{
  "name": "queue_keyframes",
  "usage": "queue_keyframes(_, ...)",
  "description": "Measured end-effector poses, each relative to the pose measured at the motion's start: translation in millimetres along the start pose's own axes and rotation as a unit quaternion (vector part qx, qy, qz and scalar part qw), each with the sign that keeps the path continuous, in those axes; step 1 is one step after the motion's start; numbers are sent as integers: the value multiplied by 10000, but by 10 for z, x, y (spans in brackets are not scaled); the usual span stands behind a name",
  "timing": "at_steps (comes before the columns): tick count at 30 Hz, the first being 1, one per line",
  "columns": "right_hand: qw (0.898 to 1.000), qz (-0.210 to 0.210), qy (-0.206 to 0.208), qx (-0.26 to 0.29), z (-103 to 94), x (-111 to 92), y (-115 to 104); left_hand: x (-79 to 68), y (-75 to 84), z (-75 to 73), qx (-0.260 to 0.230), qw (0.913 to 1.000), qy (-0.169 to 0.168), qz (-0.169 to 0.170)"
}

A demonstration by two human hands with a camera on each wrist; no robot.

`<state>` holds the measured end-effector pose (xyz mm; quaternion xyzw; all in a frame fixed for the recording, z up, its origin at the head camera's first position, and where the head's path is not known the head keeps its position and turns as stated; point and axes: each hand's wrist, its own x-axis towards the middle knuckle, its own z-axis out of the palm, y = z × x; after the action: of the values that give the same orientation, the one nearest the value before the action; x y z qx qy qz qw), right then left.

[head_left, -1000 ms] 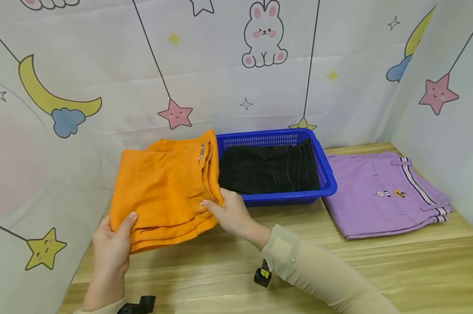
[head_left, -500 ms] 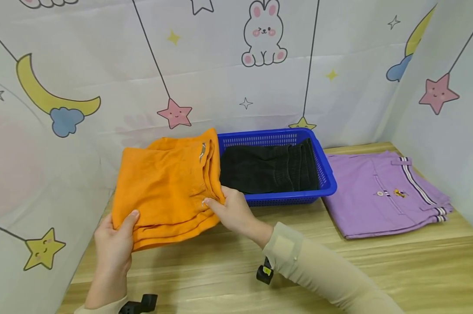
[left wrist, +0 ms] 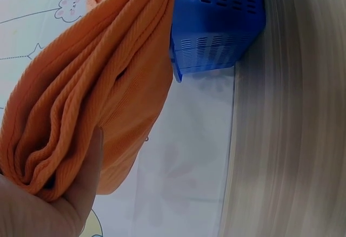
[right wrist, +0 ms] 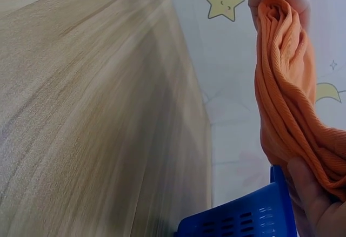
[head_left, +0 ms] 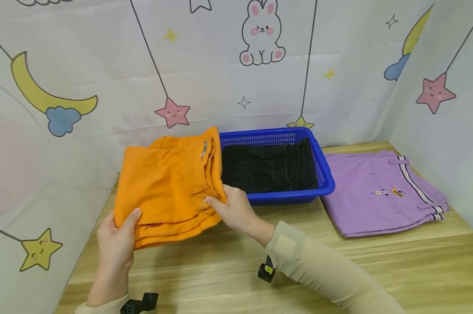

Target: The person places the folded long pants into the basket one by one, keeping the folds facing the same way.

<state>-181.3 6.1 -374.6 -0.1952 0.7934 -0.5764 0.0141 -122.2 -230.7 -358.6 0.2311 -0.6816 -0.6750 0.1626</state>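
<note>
A folded pair of orange trousers (head_left: 165, 183) is held up off the table, in front of the left end of a blue basket (head_left: 283, 198). My left hand (head_left: 116, 237) grips the lower left corner, thumb on top. At the waistband end my right hand (head_left: 238, 211) pinches the layers, its thumb near a button. The stacked folds of the trousers (left wrist: 97, 80) show edge-on in the left wrist view. Inside the basket lies a folded black pair of trousers (head_left: 260, 168), its left end hidden behind the orange cloth.
Folded purple trousers (head_left: 381, 196) with a striped waistband lie on the wooden table (head_left: 205, 274), right of the basket. A white printed cloth backdrop (head_left: 205, 52) stands behind and at both sides.
Both hands have shifted slightly right and up with the orange trousers, closer to the basket. My grip looks the same, and the basket and purple trousers stay in place.
</note>
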Motion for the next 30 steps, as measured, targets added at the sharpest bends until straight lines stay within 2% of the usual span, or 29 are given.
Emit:
queue_keyframes(17,9998,9,58,-199,-63,-24,11,-42,22,51,-24,10000,-78,57)
queue_keyframes(30,9993,-171,144,-288,-122,-44,-5,-81,47,98,-52,9999,-99,118)
